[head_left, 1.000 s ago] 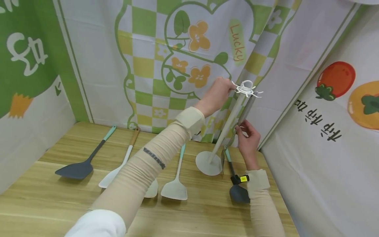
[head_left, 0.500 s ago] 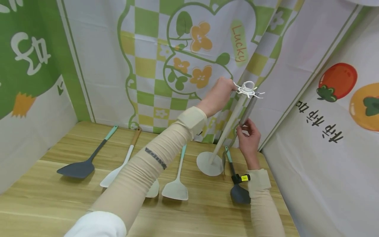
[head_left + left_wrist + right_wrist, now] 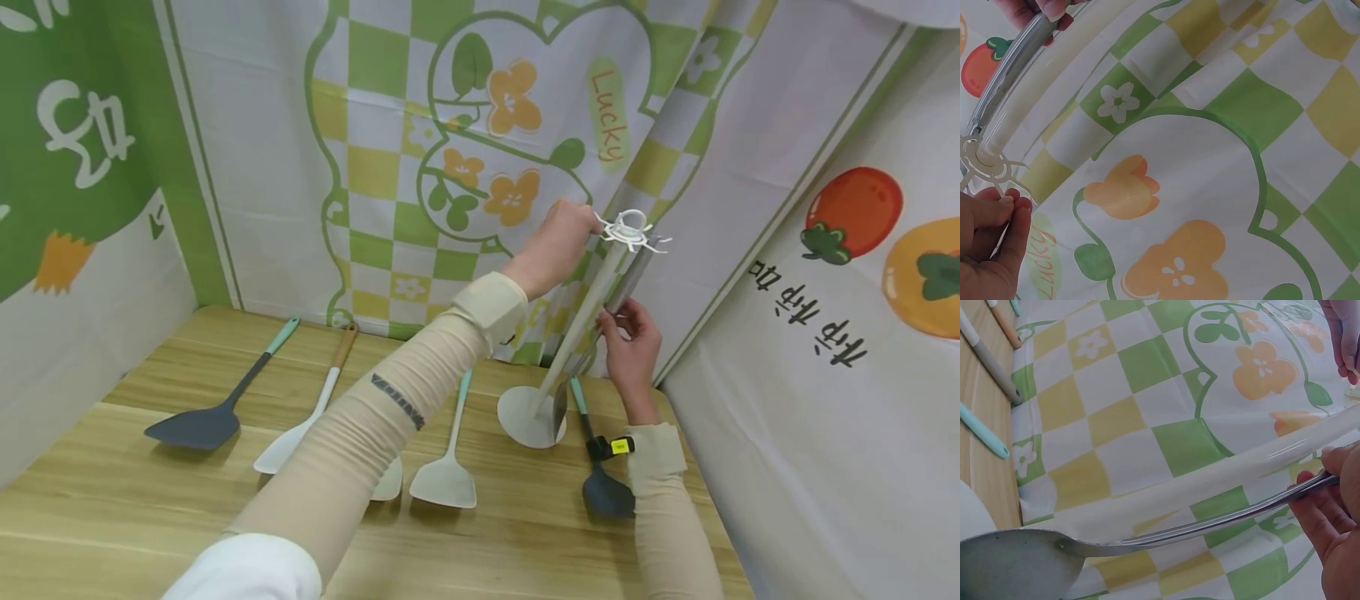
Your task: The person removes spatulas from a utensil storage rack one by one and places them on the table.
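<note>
A white utensil stand [image 3: 577, 325] rises from a round base, with a ring of hooks [image 3: 628, 229] on top. My left hand [image 3: 558, 242] pinches one of the hooks; in the left wrist view its fingertips [image 3: 1007, 201] meet at the prong. My right hand [image 3: 633, 342] holds a metal spatula [image 3: 1210, 525] by its handle, thumb on one side and fingers on the other. The spatula hangs alongside the pole, its handle end up at the hooks. Its wide grey blade [image 3: 560, 408] overlaps the stand's base in the head view.
A dark spatula [image 3: 198, 427], a white one with a wooden handle [image 3: 281, 450] and a beige one [image 3: 444, 482] lie left of the stand. My left forearm partly covers another pale utensil [image 3: 388, 483]. Another dark spatula [image 3: 606, 493] lies by the right wrist. Printed cloth [image 3: 378, 171] backs the table.
The metal spatula's blade has swung a little left, from beside the base to in front of it, and shows broader. Both hands keep their grip; the head view shifts slightly.
</note>
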A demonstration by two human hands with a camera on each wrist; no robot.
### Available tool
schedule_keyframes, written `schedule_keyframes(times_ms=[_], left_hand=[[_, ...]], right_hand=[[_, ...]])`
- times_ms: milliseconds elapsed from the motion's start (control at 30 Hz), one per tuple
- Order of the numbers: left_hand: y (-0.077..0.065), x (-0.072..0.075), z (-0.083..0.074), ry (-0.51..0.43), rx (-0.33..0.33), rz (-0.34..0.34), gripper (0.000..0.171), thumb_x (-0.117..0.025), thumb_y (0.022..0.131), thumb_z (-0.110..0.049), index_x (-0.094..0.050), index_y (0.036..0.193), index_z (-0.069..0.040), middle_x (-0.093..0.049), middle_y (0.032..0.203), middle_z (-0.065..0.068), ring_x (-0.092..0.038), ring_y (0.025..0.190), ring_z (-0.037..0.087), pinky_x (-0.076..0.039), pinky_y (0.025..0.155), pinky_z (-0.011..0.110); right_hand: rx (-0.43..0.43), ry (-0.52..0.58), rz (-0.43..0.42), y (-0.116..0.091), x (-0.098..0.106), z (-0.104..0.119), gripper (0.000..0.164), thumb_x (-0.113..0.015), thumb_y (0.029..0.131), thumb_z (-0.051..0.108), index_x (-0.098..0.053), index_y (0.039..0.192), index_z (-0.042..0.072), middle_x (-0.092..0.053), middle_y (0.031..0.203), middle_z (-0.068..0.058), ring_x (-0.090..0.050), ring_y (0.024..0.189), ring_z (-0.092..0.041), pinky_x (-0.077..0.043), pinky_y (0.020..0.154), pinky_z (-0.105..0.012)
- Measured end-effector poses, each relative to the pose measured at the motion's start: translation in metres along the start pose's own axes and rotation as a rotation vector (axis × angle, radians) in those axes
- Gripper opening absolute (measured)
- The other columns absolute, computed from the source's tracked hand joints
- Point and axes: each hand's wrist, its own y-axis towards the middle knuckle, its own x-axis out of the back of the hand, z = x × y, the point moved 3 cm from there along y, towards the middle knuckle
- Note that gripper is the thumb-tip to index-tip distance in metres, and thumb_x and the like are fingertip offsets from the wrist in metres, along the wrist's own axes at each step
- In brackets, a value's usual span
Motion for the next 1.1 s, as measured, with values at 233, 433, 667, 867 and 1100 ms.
schedule_keyframes(times_ms=[233, 433, 667, 867, 1100], left_hand=[[0.001, -0.001, 0.0, 0.05, -0.008, -0.014, 0.039, -0.05, 0.096, 0.013, -0.08, 0.107, -0.009, -0.076, 0.107, 0.008, -0.065, 0.093, 0.019, -0.05, 0.081, 0.031], [0.001, -0.001, 0.0, 0.052, 0.002, -0.011, 0.041, -0.049, 0.095, 0.014, -0.081, 0.104, -0.01, -0.075, 0.105, 0.007, -0.065, 0.093, 0.019, -0.051, 0.081, 0.031], [0.001, -0.003, 0.0, 0.085, -0.015, -0.009, 0.043, -0.048, 0.093, 0.015, -0.08, 0.109, -0.011, -0.075, 0.11, 0.006, -0.067, 0.098, 0.021, -0.053, 0.088, 0.032], [0.001, -0.003, 0.001, 0.06, -0.003, -0.014, 0.042, -0.05, 0.093, 0.015, -0.08, 0.11, -0.01, -0.075, 0.11, 0.007, -0.067, 0.099, 0.022, -0.053, 0.089, 0.032], [-0.001, -0.002, -0.001, 0.058, -0.008, -0.021, 0.04, -0.05, 0.095, 0.013, -0.079, 0.11, -0.01, -0.075, 0.111, 0.007, -0.067, 0.101, 0.022, -0.052, 0.092, 0.033]], right_hand=[[0.007, -0.008, -0.017, 0.003, 0.003, 0.007, 0.026, -0.063, 0.093, -0.011, -0.059, 0.116, -0.023, -0.064, 0.096, -0.018, -0.067, 0.074, -0.013, -0.058, 0.064, -0.015], [0.022, 0.002, -0.05, 0.005, 0.01, 0.007, 0.025, -0.061, 0.091, -0.014, -0.058, 0.115, -0.023, -0.063, 0.096, -0.018, -0.067, 0.073, -0.01, -0.06, 0.064, -0.02], [0.013, 0.015, -0.08, 0.005, 0.017, 0.006, 0.036, -0.062, 0.089, -0.017, -0.058, 0.125, -0.021, -0.064, 0.097, -0.013, -0.067, 0.073, -0.009, -0.061, 0.065, -0.022], [0.025, 0.01, -0.074, 0.003, 0.021, 0.004, 0.036, -0.065, 0.089, -0.016, -0.06, 0.125, -0.02, -0.064, 0.098, -0.015, -0.067, 0.075, -0.009, -0.061, 0.066, -0.022], [0.047, 0.029, -0.078, 0.003, 0.025, 0.001, 0.03, -0.064, 0.088, -0.017, -0.06, 0.117, -0.023, -0.064, 0.094, -0.02, -0.068, 0.074, -0.009, -0.061, 0.064, -0.021]])
